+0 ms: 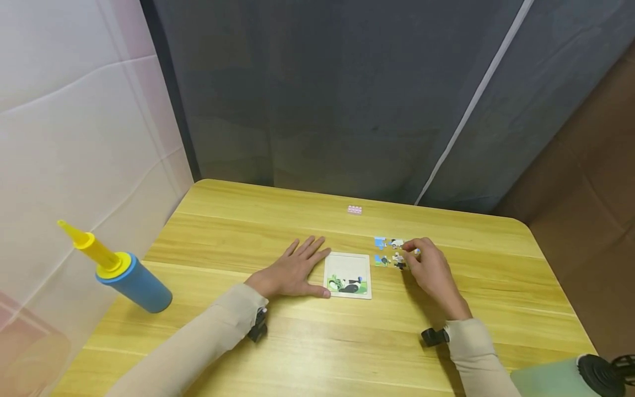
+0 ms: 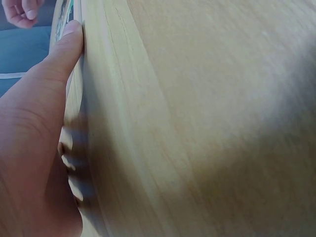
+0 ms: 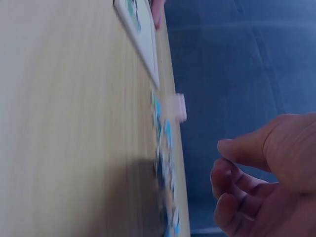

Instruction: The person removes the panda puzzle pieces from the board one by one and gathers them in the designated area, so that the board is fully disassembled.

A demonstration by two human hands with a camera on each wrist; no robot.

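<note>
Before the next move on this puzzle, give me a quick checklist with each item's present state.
1. Frame braced: ok. The left hand is spread, touching the left edge of the frame.
2. Space left in the frame: ok. Its upper part is bare.
3. Placed pieces along the bottom fully seated: cannot tell.
4. Right hand free: ok. No piece shows between thumb and fingers.
5. Loose pieces all in plain view: not ok. The right hand partly hides some in the head view, and they blur in the right wrist view.
6. Pink brick apart from the pieces: ok.
</note>
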